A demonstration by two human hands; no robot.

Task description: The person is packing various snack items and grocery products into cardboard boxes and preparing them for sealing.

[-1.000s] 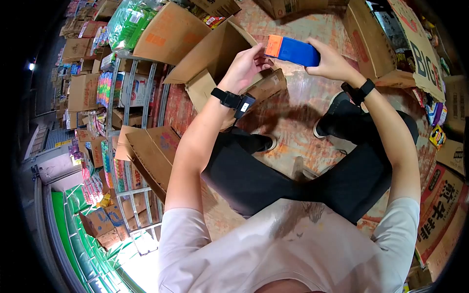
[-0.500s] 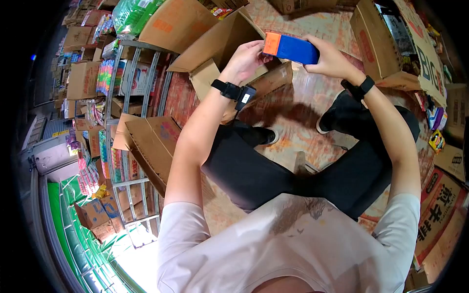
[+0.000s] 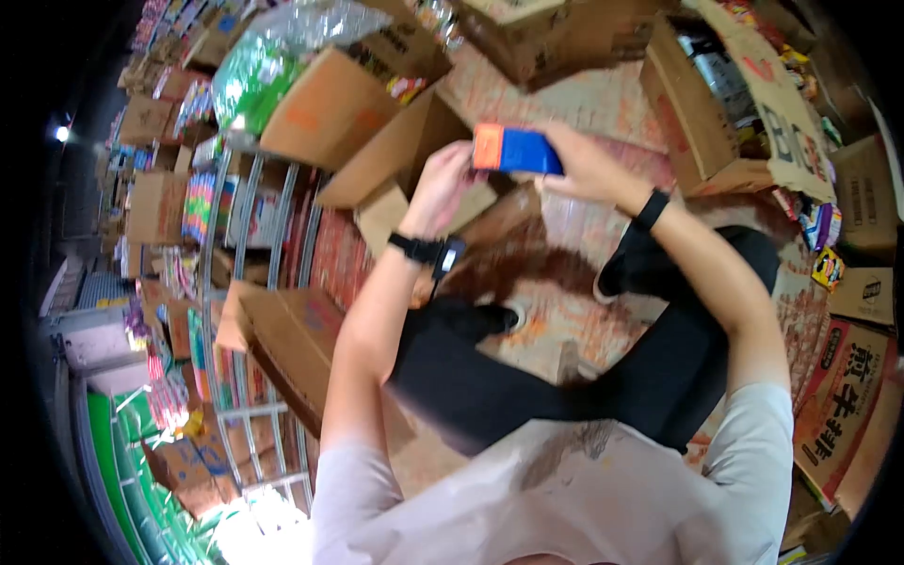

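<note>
A blue-and-orange box-shaped object [image 3: 527,151] is held out in front of me, above the floor. My right hand [image 3: 579,169] is wrapped around its blue end. At the orange end is my left hand [image 3: 441,184], its fingers curled and pinched together against that side. Whether those fingers grip the object itself or something small beside it cannot be made out. Below my left hand stands an opened cardboard carton [image 3: 386,212] with its flaps up.
Metal shelving [image 3: 240,226] with packaged goods runs along the left. A green plastic-wrapped bundle [image 3: 254,80] lies at the upper left. An open carton [image 3: 692,141] of packets stands at the upper right. Printed cartons [image 3: 843,405] sit at the right. My legs [image 3: 490,377] are spread over the worn floor.
The view has tilted up and shifted slightly. Both hands and the blue-and-orange object appear lower and further left in view. The right hand still holds the blue end.
</note>
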